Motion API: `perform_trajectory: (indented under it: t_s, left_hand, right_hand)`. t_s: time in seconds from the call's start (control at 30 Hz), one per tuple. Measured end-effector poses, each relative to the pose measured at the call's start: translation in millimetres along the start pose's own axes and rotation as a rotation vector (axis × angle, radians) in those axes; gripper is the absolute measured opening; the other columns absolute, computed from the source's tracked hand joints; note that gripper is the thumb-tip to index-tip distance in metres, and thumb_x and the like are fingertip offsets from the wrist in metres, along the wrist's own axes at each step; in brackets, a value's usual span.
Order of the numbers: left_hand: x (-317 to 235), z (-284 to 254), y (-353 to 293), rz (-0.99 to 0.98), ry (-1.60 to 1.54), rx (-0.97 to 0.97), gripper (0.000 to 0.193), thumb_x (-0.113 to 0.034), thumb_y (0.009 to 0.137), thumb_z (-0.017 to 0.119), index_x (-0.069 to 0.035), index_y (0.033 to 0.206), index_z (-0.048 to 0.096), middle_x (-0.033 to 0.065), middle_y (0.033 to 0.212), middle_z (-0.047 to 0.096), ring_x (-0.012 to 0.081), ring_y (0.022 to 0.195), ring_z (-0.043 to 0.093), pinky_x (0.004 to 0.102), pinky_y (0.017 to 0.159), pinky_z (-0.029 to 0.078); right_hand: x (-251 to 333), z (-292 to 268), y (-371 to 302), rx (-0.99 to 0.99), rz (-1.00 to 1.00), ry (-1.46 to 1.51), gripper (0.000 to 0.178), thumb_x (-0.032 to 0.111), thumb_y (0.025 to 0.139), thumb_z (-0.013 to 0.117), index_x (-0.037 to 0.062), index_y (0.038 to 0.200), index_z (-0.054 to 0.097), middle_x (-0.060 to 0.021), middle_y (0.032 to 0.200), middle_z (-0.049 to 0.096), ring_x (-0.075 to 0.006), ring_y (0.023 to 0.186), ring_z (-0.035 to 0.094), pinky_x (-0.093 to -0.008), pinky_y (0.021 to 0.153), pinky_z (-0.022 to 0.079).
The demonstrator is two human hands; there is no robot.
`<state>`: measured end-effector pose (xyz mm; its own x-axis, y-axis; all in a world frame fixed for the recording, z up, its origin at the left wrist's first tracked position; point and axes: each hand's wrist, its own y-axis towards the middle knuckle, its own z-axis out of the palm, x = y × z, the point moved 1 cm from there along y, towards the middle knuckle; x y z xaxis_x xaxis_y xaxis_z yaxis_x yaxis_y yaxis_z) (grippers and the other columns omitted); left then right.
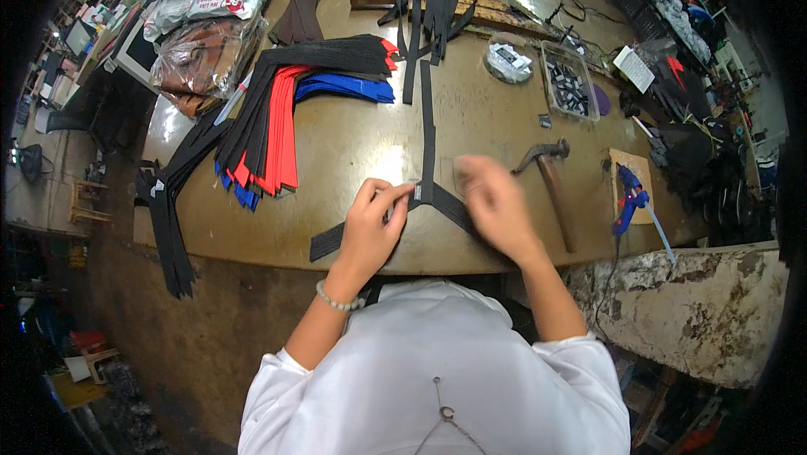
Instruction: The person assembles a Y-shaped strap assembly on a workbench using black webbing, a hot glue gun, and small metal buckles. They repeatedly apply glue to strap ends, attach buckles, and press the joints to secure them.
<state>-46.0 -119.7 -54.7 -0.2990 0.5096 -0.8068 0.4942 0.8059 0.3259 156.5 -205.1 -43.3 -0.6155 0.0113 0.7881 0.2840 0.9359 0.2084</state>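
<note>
A black strap runs down the table toward me and meets a bent black band that spreads to both sides. At their joint is a small dark label with pale print. My left hand pinches the joint beside this label, its thumb and forefinger pressed together and the other fingers curled. Just right of the joint, my right hand hovers over or beside the band's right arm. Its fingers are smeared by motion, so whether they hold anything is hidden.
A hammer lies to the right, with a blue glue gun on a board beyond it. Farther back are a clear box of small dark pieces and a container of white pieces. Bundled black, red and blue strips lie left.
</note>
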Motion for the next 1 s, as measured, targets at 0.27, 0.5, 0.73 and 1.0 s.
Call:
perform_trajectory:
  t_s: [0.27, 0.5, 0.73, 1.0]
  left_hand:
    - [4.9, -7.4, -13.0, 0.003, 0.223, 0.042, 0.017, -0.009, 0.086, 0.069, -0.007, 0.103, 0.071, 0.0076, 0.093, 0.059, 0.0256, 0.082, 0.061, 0.0373, 0.069, 0.05]
    - [5.3, -2.0, -15.3, 0.008, 0.226, 0.021, 0.016, -0.01, 0.087, 0.068, -0.008, 0.102, 0.071, 0.007, 0.092, 0.058, 0.0249, 0.079, 0.06, 0.0368, 0.068, 0.049]
    - [4.0, -6.3, -14.4, 0.018, 0.204, 0.012, 0.023, -0.016, 0.086, 0.071, -0.006, 0.106, 0.069, 0.0094, 0.096, 0.057, 0.0265, 0.08, 0.06, 0.038, 0.069, 0.05]
    - [-0.8, -8.4, -3.8, 0.097, 0.349, 0.145, 0.024, -0.021, 0.087, 0.071, -0.004, 0.103, 0.068, 0.0112, 0.097, 0.061, 0.0293, 0.079, 0.063, 0.037, 0.071, 0.052]
  right_hand:
    - [-25.9, -73.5, -38.4, -0.264, 0.509, -0.737, 0.041, 0.04, 0.099, 0.055, -0.0008, 0.098, 0.054, -0.0282, 0.095, 0.062, -0.0484, 0.081, 0.061, -0.0547, 0.068, 0.048]
    - [51.3, 8.3, -38.9, 0.13, 0.143, -0.393, 0.033, 0.03, 0.099, 0.055, -0.0033, 0.102, 0.053, -0.028, 0.077, 0.064, -0.0509, 0.063, 0.06, -0.0535, 0.052, 0.046]
    - [49.8, 6.7, -46.8, -0.11, 0.158, -0.23, 0.033, 0.033, 0.1, 0.055, 0.0002, 0.095, 0.053, -0.0284, 0.081, 0.064, -0.0488, 0.072, 0.063, -0.0549, 0.062, 0.05]
    - [-12.0, -27.4, -53.0, -0.358, 0.175, -0.49, 0.037, 0.039, 0.096, 0.06, 0.0051, 0.109, 0.067, -0.0203, 0.097, 0.067, -0.0411, 0.087, 0.065, -0.0467, 0.075, 0.052]
